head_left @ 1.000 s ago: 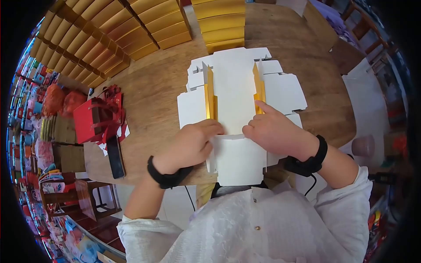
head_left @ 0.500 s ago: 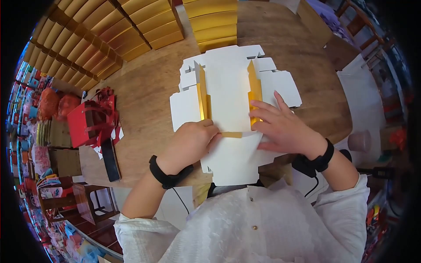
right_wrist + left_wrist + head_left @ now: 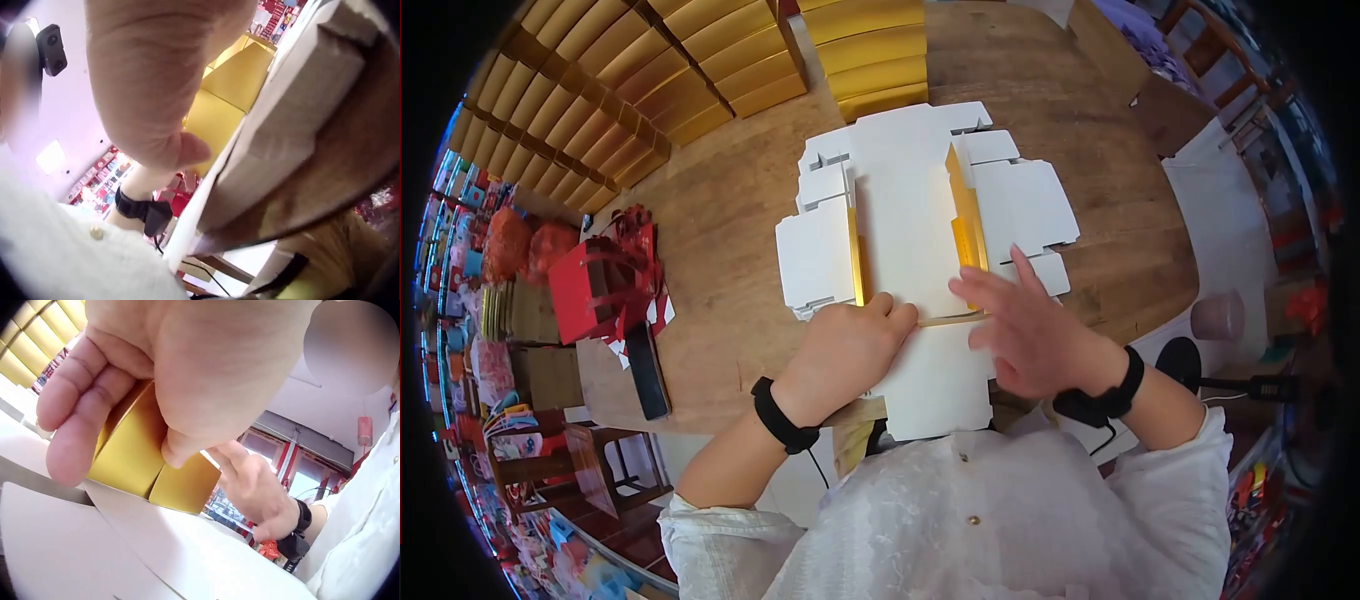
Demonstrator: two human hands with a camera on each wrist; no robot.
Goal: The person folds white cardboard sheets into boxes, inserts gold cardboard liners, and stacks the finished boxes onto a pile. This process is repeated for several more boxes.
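Observation:
A partly folded box, white on its inner faces and gold outside, lies in a stack of white cardboard (image 3: 910, 200) in the head view. My left hand (image 3: 845, 350) pinches its near left corner, and in the left wrist view thumb and fingers lie on both sides of the gold panel (image 3: 128, 453). The right gold wall (image 3: 965, 230) stands up from the sheet. Beside its near end is my right hand (image 3: 1040, 335), fingers extended and spread. Whether a right fingertip touches the wall, I cannot tell.
Stacks of gold boxes (image 3: 750, 50) stand at the table's far left and centre. A red bag (image 3: 590, 285) and a black phone (image 3: 647, 370) lie on the wooden table (image 3: 720, 220) at the left. An open carton (image 3: 1175, 115) is at the far right.
My right hand has lifted off the near right corner, its fingers spreading. My left hand stays at the near left corner. The cardboard appears a little further left in the head view.

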